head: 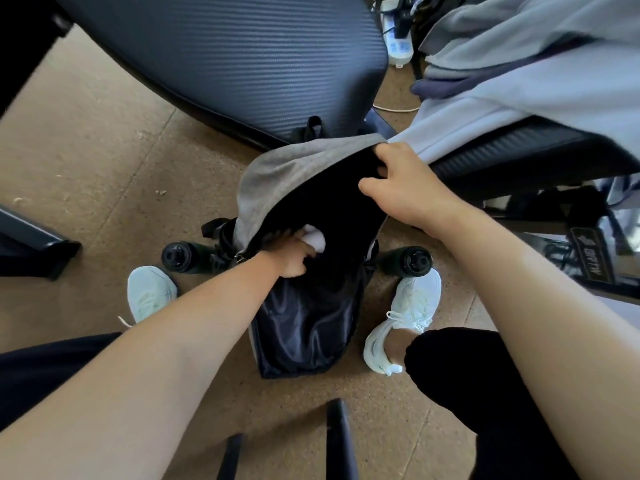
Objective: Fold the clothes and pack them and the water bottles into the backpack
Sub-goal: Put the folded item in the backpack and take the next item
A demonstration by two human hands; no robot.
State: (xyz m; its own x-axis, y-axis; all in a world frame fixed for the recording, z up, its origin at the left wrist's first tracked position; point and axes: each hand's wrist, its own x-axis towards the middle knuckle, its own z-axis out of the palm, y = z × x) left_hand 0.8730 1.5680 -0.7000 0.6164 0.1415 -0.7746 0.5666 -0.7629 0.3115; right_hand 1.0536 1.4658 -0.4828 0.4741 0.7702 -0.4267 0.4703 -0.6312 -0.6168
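**Soft daylight, heavy wide-angle bend**

Bright, even light fills the scene. The brown floor [104,150] shows only faint, soft-edged shadows. The inside of the open backpack [311,323] drops to near black, with a dull sheen on its lining. The white shoes [405,317] look slightly washed out. Straight edges bow toward the borders, as on the ribbed black pad [225,53]. The left forearm [138,375] and right forearm [554,341] balloon at the bottom corners. Fine detail is smeared throughout.
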